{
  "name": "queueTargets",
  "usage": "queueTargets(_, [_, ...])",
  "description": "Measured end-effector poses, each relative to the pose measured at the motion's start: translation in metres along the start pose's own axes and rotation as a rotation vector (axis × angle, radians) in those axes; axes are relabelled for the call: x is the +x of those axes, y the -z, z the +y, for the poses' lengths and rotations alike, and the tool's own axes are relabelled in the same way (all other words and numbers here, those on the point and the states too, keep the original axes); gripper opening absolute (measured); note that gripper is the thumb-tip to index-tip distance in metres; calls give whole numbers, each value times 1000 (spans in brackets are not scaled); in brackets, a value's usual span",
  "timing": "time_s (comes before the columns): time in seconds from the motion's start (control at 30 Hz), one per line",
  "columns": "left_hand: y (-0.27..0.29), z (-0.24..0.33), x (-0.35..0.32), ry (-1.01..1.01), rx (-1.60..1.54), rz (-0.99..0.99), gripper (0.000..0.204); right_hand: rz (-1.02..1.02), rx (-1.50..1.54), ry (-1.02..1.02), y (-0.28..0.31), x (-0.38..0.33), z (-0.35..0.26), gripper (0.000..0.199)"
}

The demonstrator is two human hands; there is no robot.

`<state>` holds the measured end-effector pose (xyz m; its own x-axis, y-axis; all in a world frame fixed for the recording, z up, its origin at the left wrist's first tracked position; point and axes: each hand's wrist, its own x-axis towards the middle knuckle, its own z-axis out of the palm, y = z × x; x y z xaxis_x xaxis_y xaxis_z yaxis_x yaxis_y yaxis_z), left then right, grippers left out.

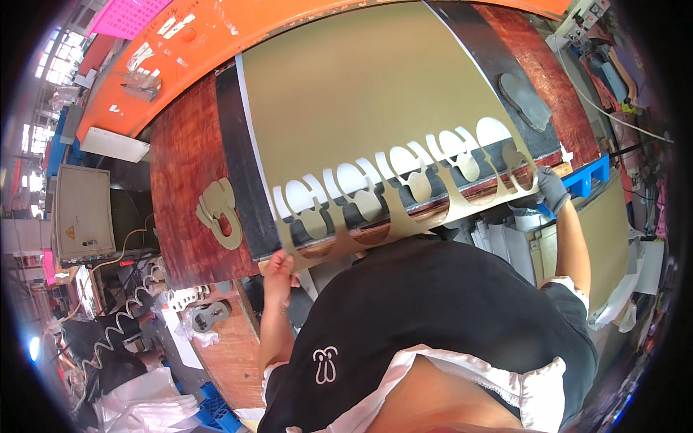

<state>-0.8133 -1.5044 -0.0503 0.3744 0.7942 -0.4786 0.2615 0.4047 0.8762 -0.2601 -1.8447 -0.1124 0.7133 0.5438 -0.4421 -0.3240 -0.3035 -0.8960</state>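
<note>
A wide olive-tan sheet [361,79] lies over the work table, with a row of sole-shaped cut-outs along its near edge. Its near strip hangs past the table front, close to my body. My left hand [278,276], bare, pinches the near left corner of this sheet. At the near right corner, my right hand [553,190] in a dark grey glove is closed on the sheet's edge. White backing [494,130] shows through the openings. Several olive cut pieces [219,216] lie in a small pile on the reddish board, left of the sheet.
An orange machine beam [180,54] spans the far side. On the right of the reddish-brown board [184,166] rests a grey sole-shaped item [523,101]. A grey electrical box [85,209] stands left. White bags [144,400] sit lower left, and a blue frame [588,177] is beside my right hand.
</note>
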Motion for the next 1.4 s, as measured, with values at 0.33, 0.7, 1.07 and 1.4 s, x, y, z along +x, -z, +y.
queueTargets(0.33, [13, 23, 56, -302, 457, 49, 28, 38, 40, 134, 6, 3, 8, 25])
queueTargets(0.7, [-4, -2, 75, -452, 575, 209, 31, 111, -525, 374, -1, 49, 15, 31])
queueTargets(1.07, [-21, -76, -23, -497, 529, 735, 36, -568, -562, 521, -77, -77, -11, 22])
queueTargets(1.4, [-27, -178, -151, 44, 666, 520, 38, -1245, -946, 215, -208, -114, 80, 18])
